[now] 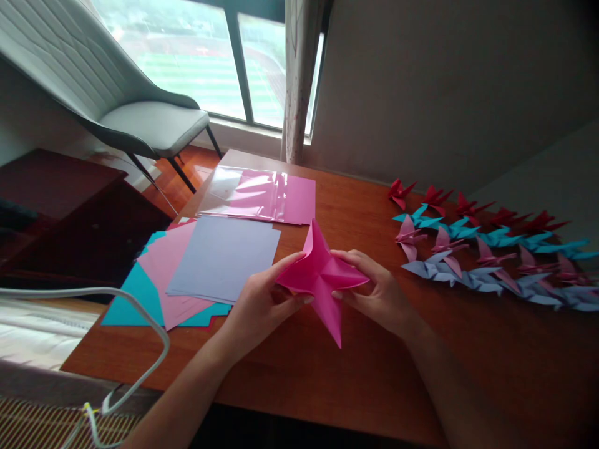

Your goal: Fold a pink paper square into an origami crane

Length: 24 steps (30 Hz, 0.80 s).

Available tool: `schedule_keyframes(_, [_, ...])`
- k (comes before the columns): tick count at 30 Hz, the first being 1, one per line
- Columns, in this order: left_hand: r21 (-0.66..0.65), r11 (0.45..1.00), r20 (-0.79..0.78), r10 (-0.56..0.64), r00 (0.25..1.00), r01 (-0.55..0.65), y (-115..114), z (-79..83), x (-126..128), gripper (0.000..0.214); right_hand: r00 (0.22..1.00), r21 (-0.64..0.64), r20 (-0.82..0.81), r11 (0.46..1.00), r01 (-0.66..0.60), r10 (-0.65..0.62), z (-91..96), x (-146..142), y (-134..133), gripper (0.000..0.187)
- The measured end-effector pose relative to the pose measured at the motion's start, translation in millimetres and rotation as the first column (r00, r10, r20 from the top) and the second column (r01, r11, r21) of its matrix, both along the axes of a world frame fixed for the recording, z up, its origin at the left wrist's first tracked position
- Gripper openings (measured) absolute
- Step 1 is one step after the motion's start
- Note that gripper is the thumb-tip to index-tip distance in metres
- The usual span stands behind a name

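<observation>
A half-folded pink paper shape (pixel 322 274) with pointed flaps is held just above the brown wooden table (pixel 355 368). My left hand (pixel 262 305) pinches its left side, fingers closed on the paper. My right hand (pixel 377 293) grips its right side, thumb on top and fingers curled under. One long flap points down towards me and another points up.
Flat sheets lie at the left: a lilac sheet (pixel 224 255) on pink and teal ones, and a clear sleeve of pink paper (pixel 262 194) behind. Rows of folded red, teal, pink and lilac cranes (pixel 486 249) fill the right. A grey chair (pixel 140 118) stands by the window; a white cable (pixel 140 349) hangs at the left.
</observation>
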State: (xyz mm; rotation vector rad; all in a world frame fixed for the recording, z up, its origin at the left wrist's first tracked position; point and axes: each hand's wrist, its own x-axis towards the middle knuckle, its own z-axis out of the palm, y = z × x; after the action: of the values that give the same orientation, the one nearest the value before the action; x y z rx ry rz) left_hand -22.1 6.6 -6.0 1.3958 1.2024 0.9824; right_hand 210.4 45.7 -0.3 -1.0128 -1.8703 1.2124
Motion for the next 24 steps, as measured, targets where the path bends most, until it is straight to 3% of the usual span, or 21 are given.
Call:
schedule_keyframes(13, [0.023,1.000,-0.035,-0.013,0.999,0.014,-0.7,2.5,1.4,0.056,0.998,0.083,0.020,0.995,0.058,-0.060,-5.9,-1.7,2.1,0.038])
schedule_keyframes(18, [0.107,0.994,-0.067,-0.002,0.998,0.009,0.7,1.7,-0.7,0.051,0.995,0.136,0.013,0.986,0.100,-0.102,-7.8,-2.5,3.4,0.033])
schedule_keyframes(24, [0.122,0.992,-0.081,-0.028,0.996,0.037,1.8,3.9,-0.9,0.047,0.996,0.121,0.018,0.989,0.079,-0.082,-8.0,-4.1,3.4,0.031])
